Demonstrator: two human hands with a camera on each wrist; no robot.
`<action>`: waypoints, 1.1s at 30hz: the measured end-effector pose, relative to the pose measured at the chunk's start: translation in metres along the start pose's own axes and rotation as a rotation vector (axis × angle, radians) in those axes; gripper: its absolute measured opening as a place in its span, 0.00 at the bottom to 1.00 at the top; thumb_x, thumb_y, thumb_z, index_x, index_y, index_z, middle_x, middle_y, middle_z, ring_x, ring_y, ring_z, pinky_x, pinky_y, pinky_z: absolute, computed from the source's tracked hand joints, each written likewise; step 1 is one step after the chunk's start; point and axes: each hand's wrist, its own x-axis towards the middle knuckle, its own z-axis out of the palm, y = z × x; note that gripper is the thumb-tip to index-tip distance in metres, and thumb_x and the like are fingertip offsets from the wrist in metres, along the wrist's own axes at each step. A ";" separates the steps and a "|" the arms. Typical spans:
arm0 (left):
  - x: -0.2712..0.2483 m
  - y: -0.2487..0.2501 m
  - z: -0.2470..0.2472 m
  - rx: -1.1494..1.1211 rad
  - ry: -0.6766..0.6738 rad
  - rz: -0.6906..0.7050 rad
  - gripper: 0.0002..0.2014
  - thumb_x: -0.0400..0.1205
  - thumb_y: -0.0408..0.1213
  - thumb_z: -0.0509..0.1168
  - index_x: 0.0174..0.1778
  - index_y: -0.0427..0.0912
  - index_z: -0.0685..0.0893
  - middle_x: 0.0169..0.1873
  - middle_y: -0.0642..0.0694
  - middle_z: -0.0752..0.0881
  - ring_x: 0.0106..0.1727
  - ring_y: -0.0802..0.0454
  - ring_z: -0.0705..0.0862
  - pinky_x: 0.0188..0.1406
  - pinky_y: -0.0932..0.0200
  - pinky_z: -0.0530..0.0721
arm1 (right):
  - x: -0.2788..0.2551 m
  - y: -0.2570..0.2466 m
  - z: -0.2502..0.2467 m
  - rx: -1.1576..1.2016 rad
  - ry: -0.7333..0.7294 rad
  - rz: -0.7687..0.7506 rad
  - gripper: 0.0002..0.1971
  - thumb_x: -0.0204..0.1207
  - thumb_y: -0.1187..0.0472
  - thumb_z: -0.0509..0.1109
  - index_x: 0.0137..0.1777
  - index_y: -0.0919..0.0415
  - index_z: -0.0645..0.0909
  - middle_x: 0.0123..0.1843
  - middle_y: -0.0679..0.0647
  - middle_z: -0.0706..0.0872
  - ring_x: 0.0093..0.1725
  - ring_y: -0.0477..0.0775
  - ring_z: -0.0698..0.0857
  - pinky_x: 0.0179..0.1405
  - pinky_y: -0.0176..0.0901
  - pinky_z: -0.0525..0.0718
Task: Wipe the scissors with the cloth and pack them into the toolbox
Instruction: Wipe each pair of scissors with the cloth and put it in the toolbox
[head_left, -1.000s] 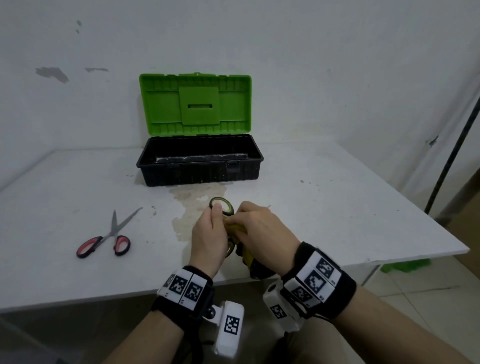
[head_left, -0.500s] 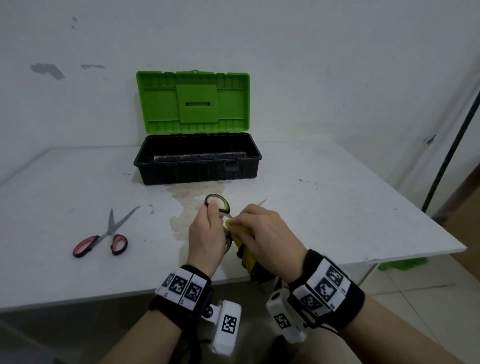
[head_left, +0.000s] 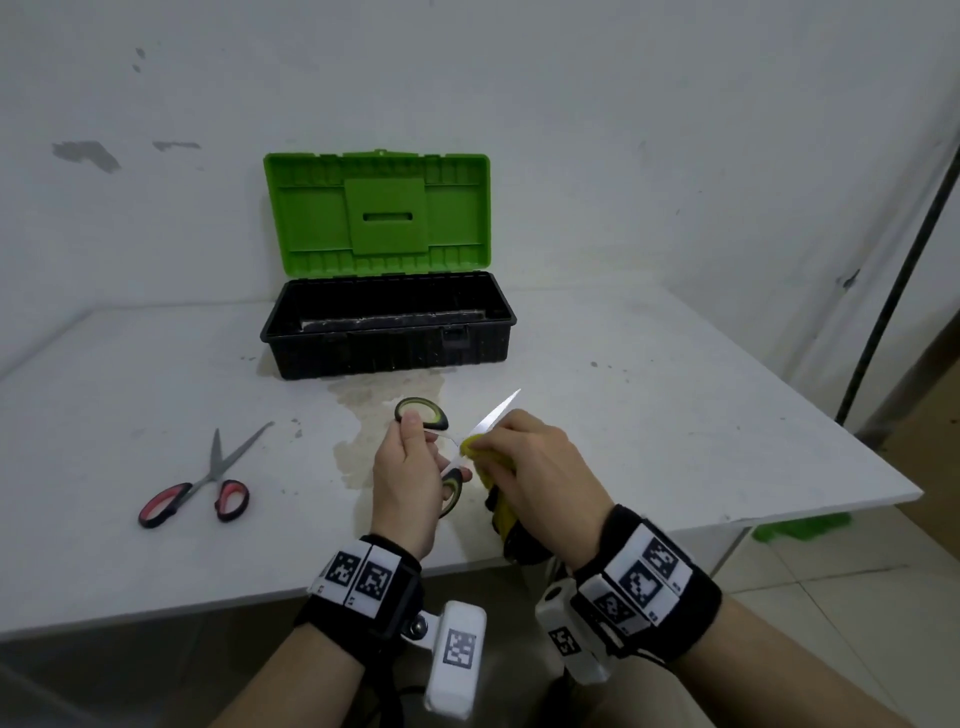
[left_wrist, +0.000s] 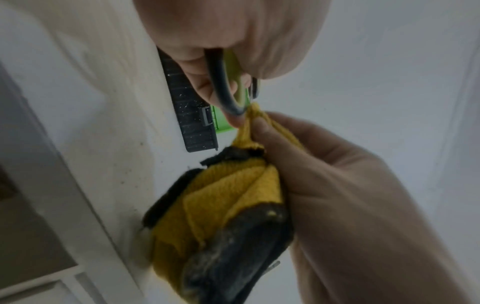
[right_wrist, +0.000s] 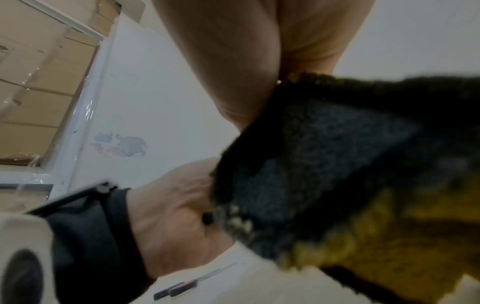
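Observation:
My left hand (head_left: 415, 457) grips the green-and-black handles of a pair of scissors (head_left: 422, 413) near the table's front edge; the handle loop (left_wrist: 228, 90) shows between its fingers in the left wrist view. Their silver blade (head_left: 496, 413) points up and to the right. My right hand (head_left: 530, 462) pinches a yellow-and-black cloth (head_left: 493, 499) around the blade near the pivot. The cloth (left_wrist: 228, 197) hangs bunched below the hand and fills the right wrist view (right_wrist: 337, 174). The black toolbox (head_left: 387, 327) stands behind with its green lid (head_left: 376, 213) raised.
A second pair of scissors with red-and-black handles (head_left: 200, 491) lies on the white table (head_left: 649, 415) to the left, blades partly spread. A brownish stain (head_left: 363, 415) marks the table between toolbox and hands. A dark pole (head_left: 893, 291) stands at the right.
The blade tip has come out from under my right hand and now points up to the right. My right hand with the cloth has slid back along the blade toward the pivot.

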 end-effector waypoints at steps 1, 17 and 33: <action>-0.001 0.001 0.000 -0.023 -0.007 -0.004 0.19 0.92 0.50 0.49 0.46 0.41 0.77 0.27 0.47 0.73 0.25 0.53 0.83 0.31 0.49 0.83 | 0.001 0.004 -0.001 0.008 0.025 0.034 0.10 0.82 0.58 0.66 0.57 0.55 0.88 0.51 0.50 0.83 0.47 0.52 0.83 0.48 0.45 0.83; 0.000 0.000 -0.012 -0.011 -0.361 -0.139 0.07 0.89 0.42 0.61 0.62 0.56 0.76 0.43 0.44 0.86 0.36 0.51 0.84 0.40 0.55 0.81 | 0.003 0.034 -0.044 0.075 0.329 0.072 0.07 0.77 0.58 0.74 0.52 0.54 0.89 0.46 0.47 0.85 0.45 0.43 0.83 0.48 0.28 0.78; 0.006 0.015 -0.027 0.291 -0.468 0.151 0.07 0.86 0.35 0.67 0.53 0.45 0.73 0.39 0.49 0.93 0.38 0.54 0.86 0.45 0.55 0.84 | 0.005 0.041 -0.054 0.131 0.335 0.147 0.07 0.76 0.55 0.74 0.53 0.50 0.88 0.48 0.44 0.86 0.48 0.41 0.82 0.52 0.30 0.78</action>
